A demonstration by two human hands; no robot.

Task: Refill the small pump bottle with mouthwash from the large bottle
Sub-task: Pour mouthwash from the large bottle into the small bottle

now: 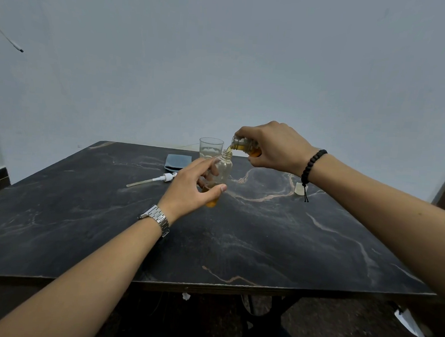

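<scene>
Pouring mouthwash from the large bottle into the small pump bottle, mid-surface toward its far edge.

Your left hand curls round the small pump bottle to steady it upright; your right hand grips the large bottle, tipped so its mouth sits just over the open neck. The pump head lies aside toward the left edge, leaving the neck free. A glass stands behind.

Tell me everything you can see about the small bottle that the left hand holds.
The small bottle is clear, plastic-looking, with a round body and an open threaded neck, pump removed. It stands upright on the dark table. The left hand grips its lower part. A little amber liquid sits at the bottom, and the large bottle tilts above its mouth.
</scene>
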